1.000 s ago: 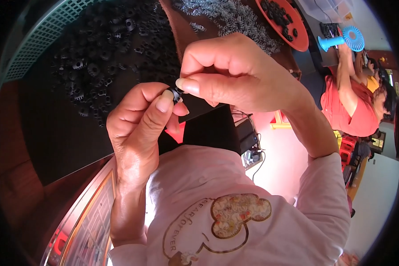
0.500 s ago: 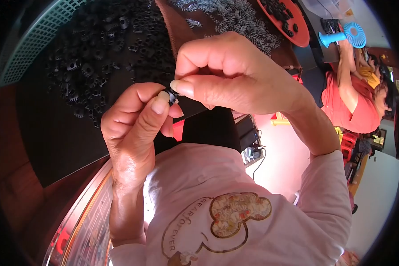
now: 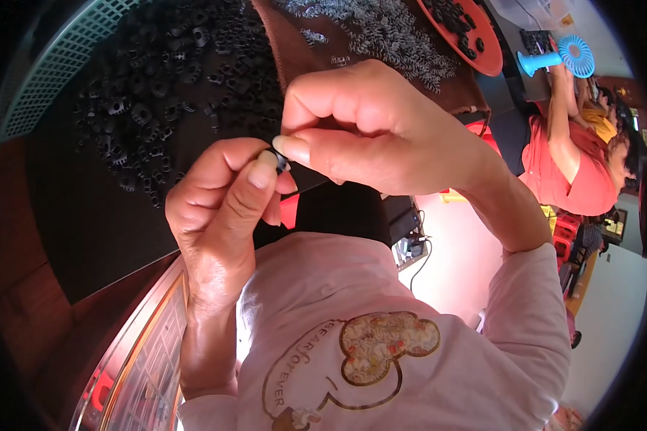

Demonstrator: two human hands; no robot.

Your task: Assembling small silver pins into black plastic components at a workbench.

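Note:
Between the thumb and fingers of my left hand (image 3: 219, 201) is a small black plastic piece (image 3: 281, 164), possibly part of a cord lock. My right hand (image 3: 388, 140) is closed in a pinch at the upper end of that piece, its thumb tip touching or almost touching it. Whatever the right fingertips grip is hidden. Beyond my left hand, many loose black plastic parts (image 3: 140, 108) lie heaped on a dark board (image 3: 72, 237). Behind my right hand, small silver springs (image 3: 388, 47) are piled on a brown cloth (image 3: 295, 47).
A teal mesh basket (image 3: 57, 68) edges the heap at the far left. At the far right stands a red-orange dish (image 3: 487, 47) holding black round parts. A blue fan (image 3: 574, 57) and a person in a red shirt (image 3: 568, 169) are further right.
My right hand has dipped slightly, its thumb tip shifting a little left over the black piece. My left hand has tilted slightly and still holds the piece.

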